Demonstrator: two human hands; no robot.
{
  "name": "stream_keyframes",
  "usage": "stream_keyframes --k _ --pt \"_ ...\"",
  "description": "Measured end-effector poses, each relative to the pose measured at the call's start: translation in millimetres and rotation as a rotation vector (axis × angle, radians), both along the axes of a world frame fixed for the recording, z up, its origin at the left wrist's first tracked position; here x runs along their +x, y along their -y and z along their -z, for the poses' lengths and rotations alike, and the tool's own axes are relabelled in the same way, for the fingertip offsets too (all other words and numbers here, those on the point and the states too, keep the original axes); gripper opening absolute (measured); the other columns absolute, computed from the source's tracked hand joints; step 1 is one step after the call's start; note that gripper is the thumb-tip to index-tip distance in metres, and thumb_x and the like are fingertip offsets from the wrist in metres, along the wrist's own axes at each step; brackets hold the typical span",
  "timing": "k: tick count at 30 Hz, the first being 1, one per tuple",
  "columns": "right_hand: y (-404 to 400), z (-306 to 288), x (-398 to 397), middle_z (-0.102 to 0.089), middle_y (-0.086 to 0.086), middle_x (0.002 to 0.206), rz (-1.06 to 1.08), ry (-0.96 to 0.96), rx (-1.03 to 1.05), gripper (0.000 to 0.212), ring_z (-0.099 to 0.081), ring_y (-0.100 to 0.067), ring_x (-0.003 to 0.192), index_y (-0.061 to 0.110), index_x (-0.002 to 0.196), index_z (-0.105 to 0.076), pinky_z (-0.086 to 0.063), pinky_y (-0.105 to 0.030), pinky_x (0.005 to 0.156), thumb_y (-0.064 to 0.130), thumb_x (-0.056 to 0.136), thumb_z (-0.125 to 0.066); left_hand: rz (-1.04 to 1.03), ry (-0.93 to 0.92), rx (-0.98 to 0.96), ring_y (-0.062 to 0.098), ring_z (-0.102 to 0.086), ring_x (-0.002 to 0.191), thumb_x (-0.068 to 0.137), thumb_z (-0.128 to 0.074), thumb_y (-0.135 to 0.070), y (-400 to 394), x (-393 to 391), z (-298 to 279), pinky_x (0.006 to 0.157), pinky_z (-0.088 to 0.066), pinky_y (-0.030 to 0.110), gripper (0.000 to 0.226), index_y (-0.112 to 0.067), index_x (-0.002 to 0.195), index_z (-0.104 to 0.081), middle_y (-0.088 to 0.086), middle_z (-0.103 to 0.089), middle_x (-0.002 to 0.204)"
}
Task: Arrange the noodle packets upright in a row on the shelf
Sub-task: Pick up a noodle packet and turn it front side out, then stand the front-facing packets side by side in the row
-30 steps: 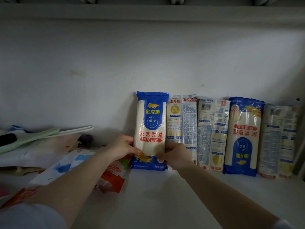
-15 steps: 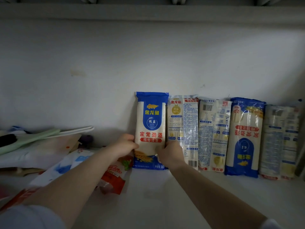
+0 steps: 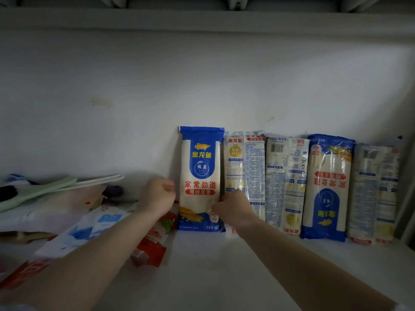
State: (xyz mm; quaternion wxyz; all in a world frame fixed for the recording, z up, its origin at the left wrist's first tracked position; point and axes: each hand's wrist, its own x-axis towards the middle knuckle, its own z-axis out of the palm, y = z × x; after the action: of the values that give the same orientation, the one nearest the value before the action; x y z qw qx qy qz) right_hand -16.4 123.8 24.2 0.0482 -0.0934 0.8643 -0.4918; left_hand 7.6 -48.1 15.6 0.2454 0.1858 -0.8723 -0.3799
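Several noodle packets stand upright in a row against the back wall of the white shelf [image 3: 224, 277]. The leftmost is a blue and white noodle packet [image 3: 200, 176]. To its right stand a pale packet [image 3: 244, 167], another pale packet [image 3: 286, 180], an upside-down blue packet [image 3: 327, 187] and a blurred pale packet [image 3: 374, 191]. My left hand [image 3: 157, 196] is curled just left of the blue packet, a small gap apart. My right hand [image 3: 233, 209] grips that packet's lower right edge, fingers at the seam with its neighbour.
A loose pile of bags fills the shelf's left side: a white and blue bag [image 3: 89, 232], a red-orange pouch [image 3: 150, 248] and a flat green item [image 3: 38, 191] on top. The shelf's side wall [image 3: 407, 198] closes the right end.
My left hand has let go of the blue packet's left edge and drawn slightly left. The packet now stands against the wall, tight to its neighbour. My right hand stays at its lower right edge.
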Motion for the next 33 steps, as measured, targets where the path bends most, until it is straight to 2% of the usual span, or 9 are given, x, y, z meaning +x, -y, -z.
stream_keyframes --k 4,8,12,16,19,21,25,30,33 --pt "-43 -20 9 -0.066 -0.001 0.078 0.000 -0.178 0.091 0.009 -0.062 -0.012 0.065 0.014 0.080 -0.063 -0.051 -0.019 0.053 0.011 0.089 -0.062 0.040 -0.247 -0.047 0.006 -0.058 0.088 0.087 -0.063 -0.015 -28 21 -19 0.068 -0.043 0.012 0.019 -0.015 0.106 -0.061 -0.009 -0.062 0.096" --pt "-82 -32 -3 -0.060 -0.004 0.068 0.089 -0.180 0.257 0.013 -0.051 -0.013 0.053 0.011 0.079 -0.061 -0.044 -0.024 0.049 0.019 0.089 -0.063 0.289 -0.066 -0.001 0.011 -0.060 0.105 0.089 -0.063 -0.020 -73 12 -14 0.086 -0.049 0.025 0.025 -0.015 0.114 -0.062 -0.004 -0.066 0.111" --pt "-88 -19 -13 -0.059 0.000 0.064 0.064 -0.070 0.344 0.016 -0.052 -0.011 0.050 0.008 0.094 -0.065 -0.041 -0.020 0.044 0.023 0.087 -0.065 0.415 0.090 -0.025 0.018 -0.063 0.104 0.093 -0.055 -0.017 -102 -13 0 0.087 -0.052 0.030 0.021 -0.013 0.111 -0.064 0.002 -0.067 0.114" --pt "-83 -7 -23 -0.068 -0.012 0.081 0.056 0.004 0.233 0.019 -0.056 -0.016 0.056 0.004 0.102 -0.065 -0.049 -0.027 0.052 0.012 0.085 -0.062 0.343 0.148 -0.012 0.022 -0.062 0.099 0.096 -0.047 -0.016 -109 -28 7 0.082 -0.052 0.031 0.020 -0.011 0.111 -0.059 0.007 -0.065 0.111" --pt "-83 -5 -28 -0.070 -0.020 0.103 0.067 0.069 0.116 0.023 -0.067 -0.026 0.081 0.005 0.108 -0.063 -0.058 -0.041 0.080 0.006 0.085 -0.058 0.317 0.176 0.006 0.024 -0.060 0.099 0.097 -0.043 -0.014 -112 -33 10 0.081 -0.050 0.031 0.021 -0.009 0.113 -0.056 0.009 -0.062 0.112" --pt "-84 -3 -30 -0.069 -0.019 0.108 0.050 0.103 0.053 0.027 -0.067 -0.031 0.097 0.007 0.113 -0.062 -0.055 -0.049 0.088 0.004 0.087 -0.055 0.298 0.162 -0.004 0.025 -0.059 0.102 0.095 -0.044 -0.014 -115 -35 15 0.087 -0.051 0.035 0.021 -0.010 0.113 -0.055 0.008 -0.061 0.113" --pt "-87 1 -33 -0.068 -0.014 0.106 0.037 0.124 -0.026 0.027 -0.067 -0.029 0.096 0.007 0.116 -0.059 -0.057 -0.046 0.084 0.003 0.090 -0.054 0.282 0.099 -0.035 0.024 -0.057 0.109 0.093 -0.051 -0.015 -119 -34 24 0.096 -0.049 0.042 0.017 -0.013 0.110 -0.053 0.004 -0.058 0.118" --pt "-91 4 -35 -0.067 -0.012 0.107 0.000 0.128 -0.074 0.025 -0.066 -0.028 0.096 0.012 0.114 -0.055 -0.058 -0.045 0.083 0.002 0.092 -0.053 0.337 0.007 0.069 0.017 -0.061 0.103 0.092 -0.055 -0.012 -115 -29 22 0.087 -0.052 0.032 0.016 -0.017 0.107 -0.055 -0.002 -0.062 0.109" --pt "-93 6 -35 -0.066 -0.010 0.106 -0.022 0.133 -0.093 0.026 -0.065 -0.025 0.095 0.012 0.117 -0.056 -0.058 -0.037 0.072 0.002 0.092 -0.053 0.403 -0.051 0.117 0.013 -0.062 0.100 0.090 -0.060 -0.013 -113 -21 22 0.085 -0.054 0.029 0.019 -0.021 0.107 -0.057 -0.007 -0.063 0.103"
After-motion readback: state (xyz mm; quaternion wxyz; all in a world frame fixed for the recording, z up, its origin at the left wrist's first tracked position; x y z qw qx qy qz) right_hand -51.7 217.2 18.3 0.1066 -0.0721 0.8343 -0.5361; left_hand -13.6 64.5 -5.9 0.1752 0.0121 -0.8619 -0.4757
